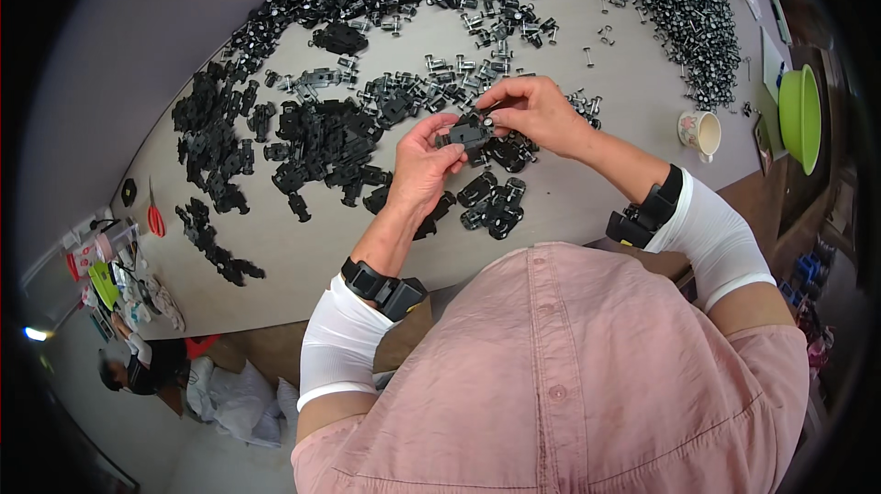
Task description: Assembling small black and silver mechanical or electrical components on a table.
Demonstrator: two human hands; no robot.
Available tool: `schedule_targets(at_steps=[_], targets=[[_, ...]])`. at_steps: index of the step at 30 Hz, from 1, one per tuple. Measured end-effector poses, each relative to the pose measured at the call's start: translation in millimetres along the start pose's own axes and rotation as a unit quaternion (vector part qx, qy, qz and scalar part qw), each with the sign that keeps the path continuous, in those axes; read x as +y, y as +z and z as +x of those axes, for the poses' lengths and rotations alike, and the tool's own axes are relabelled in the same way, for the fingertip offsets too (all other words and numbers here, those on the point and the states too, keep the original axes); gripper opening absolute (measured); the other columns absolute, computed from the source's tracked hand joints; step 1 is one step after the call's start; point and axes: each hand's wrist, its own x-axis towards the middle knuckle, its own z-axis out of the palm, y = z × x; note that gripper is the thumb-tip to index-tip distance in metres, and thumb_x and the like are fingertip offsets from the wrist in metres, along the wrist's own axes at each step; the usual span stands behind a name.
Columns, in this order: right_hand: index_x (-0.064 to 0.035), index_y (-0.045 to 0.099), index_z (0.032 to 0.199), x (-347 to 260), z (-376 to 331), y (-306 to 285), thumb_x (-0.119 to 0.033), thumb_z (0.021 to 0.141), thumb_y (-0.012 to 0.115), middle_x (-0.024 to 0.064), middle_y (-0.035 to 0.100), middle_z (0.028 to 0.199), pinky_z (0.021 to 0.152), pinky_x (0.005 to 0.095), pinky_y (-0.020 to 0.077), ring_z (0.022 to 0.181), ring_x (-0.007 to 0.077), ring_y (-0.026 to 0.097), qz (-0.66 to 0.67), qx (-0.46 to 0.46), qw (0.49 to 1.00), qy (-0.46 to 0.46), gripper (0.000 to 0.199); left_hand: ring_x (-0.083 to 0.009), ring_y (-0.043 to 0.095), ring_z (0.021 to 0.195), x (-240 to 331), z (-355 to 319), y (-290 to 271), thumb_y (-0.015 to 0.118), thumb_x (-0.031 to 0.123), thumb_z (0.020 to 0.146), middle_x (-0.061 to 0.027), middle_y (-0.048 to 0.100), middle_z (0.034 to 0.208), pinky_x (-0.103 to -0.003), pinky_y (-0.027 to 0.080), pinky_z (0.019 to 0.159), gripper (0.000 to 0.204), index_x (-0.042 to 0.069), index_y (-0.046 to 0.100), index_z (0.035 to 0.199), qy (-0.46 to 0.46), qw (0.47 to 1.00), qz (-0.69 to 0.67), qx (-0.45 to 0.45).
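The left hand (pixel 424 163) grips a black part (pixel 468 134) from below, fingers curled round its near end. The right hand (pixel 535 113) closes from one o'clock, fingertips pinched on a small pin (pixel 487 120) with a pale head at the part's top edge. The part sits in the air between both hands, above the desk (pixel 569 205), not resting on it.

Just under the hands, at six o'clock, lie a few finished-looking black pieces (pixel 494 205). At nine o'clock spreads a loose heap of black parts (pixel 317 140); at twelve and two o'clock, wide drifts of pins (pixel 684 12). A cup (pixel 700 133) stands at three o'clock, with a green bowl (pixel 800 116) beyond it.

The pin looks tiny for the pinch: if the fingers slip or it goes in skewed, it may drop into the clutter below and be lost among the look-alikes, or jam crooked in the part.
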Motion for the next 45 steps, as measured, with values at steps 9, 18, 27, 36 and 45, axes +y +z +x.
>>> schedule_targets(at_steps=[9,18,27,36,45], targets=[[0.0058,0.061,0.103,-7.9,5.3,11.9,0.004,0.085,0.054,0.0109,0.064,0.092,0.066,0.0222,0.0573,0.076,0.0136,0.064,0.108,0.02,0.989,0.094,0.02,-0.0132,0.057,0.078,-0.7,6.1,1.8,0.059,-0.01,0.081,-0.0112,0.055,0.104,-0.024,0.049,0.065,0.037,-0.003,0.05,0.116,0.075,0.991,-0.109,-0.012],[0.0038,0.056,0.108,-12.8,8.8,22.3,0.002,0.088,0.05,0.0105,0.062,0.1,0.065,0.0252,0.0579,0.081,0.0155,0.065,0.125,0.053,0.984,0.112,0.021,-0.0109,0.053,0.057,4.2,6.5,-1.4,0.065,-0.003,0.081,-0.0108,0.061,0.09,-0.022,0.04,0.046,0.019,0.002,0.054,0.096,0.101,0.985,-0.136,0.02],[0.0047,0.057,0.107,-14.5,3.3,31.9,0.002,0.088,0.05,0.0105,0.061,0.095,0.067,0.0245,0.0562,0.082,0.0161,0.066,0.151,-0.06,0.98,0.118,0.02,-0.0074,0.046,0.045,-0.6,9.1,-0.2,0.069,-0.002,0.079,-0.0028,0.056,0.076,-0.019,0.032,0.036,0.023,0.003,0.054,0.095,0.125,0.983,-0.081,0.109],[0.0055,0.057,0.105,-11.1,7.1,20.3,0.003,0.087,0.051,0.0108,0.062,0.088,0.062,0.023,0.054,0.073,0.0143,0.064,0.212,-0.037,0.968,0.132,0.019,-0.0115,0.055,0.06,6.9,7.9,-14.5,0.058,0.0,0.087,-0.0079,0.058,0.092,-0.02,0.04,0.044,0.035,-0.002,0.05,0.12,0.059,0.989,-0.113,-0.076],[0.0047,0.056,0.104,-24.1,2.3,18.4,0.002,0.088,0.05,0.0116,0.061,0.094,0.06,0.0219,0.0531,0.077,0.0136,0.064,0.189,-0.03,0.973,0.13,0.018,-0.0195,0.064,0.08,4.4,10.8,-15.6,0.055,-0.004,0.082,-0.0117,0.06,0.1,-0.03,0.055,0.077,0.03,-0.001,0.05,0.111,0.081,0.983,-0.16,-0.041]])
